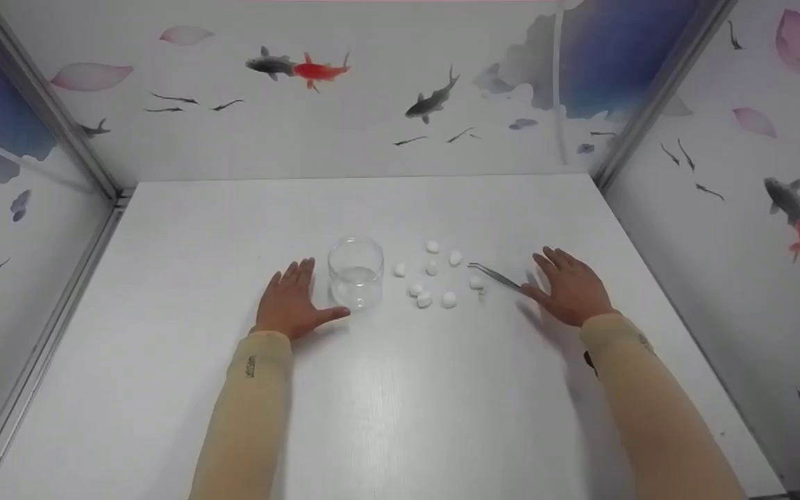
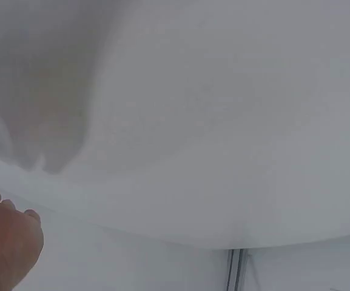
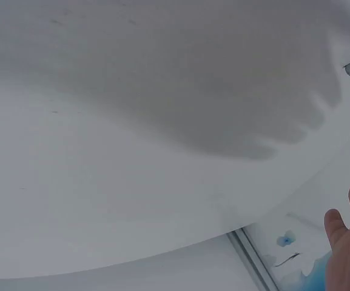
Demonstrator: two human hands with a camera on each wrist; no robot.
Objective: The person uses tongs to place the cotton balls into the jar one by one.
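White worktop [image 1: 400,403], matt and faintly grained, enclosed on three sides by pale wall panels [image 1: 386,125] printed with black and red fish, pink petals and blue washes; grey metal posts mark the two far corners. Left hand [image 1: 294,304]: palm down, flat on the worktop, fingers straight and together, thumb spread toward a small clear glass jar [image 1: 355,272]. The jar stands upright just beside the thumb side of this hand, the thumb tip reaching its base; whether they touch cannot be told. Right hand [image 1: 570,286]: palm down, fingers straight and slightly fanned, holding nothing. A pair of slim metal tweezers [image 1: 496,277] lies on the worktop just off this hand's thumb side, its near end at the thumb and its tips pointing away toward the jar. Between the tweezers' tips and the jar lies a loose cluster of small white cotton balls [image 1: 432,278], each resting separately on the worktop, none in the jar. Both forearms wear beige sleeves [image 1: 254,403]. Wrist views show only blurred white surface, hand shadows and the edge of each hand.
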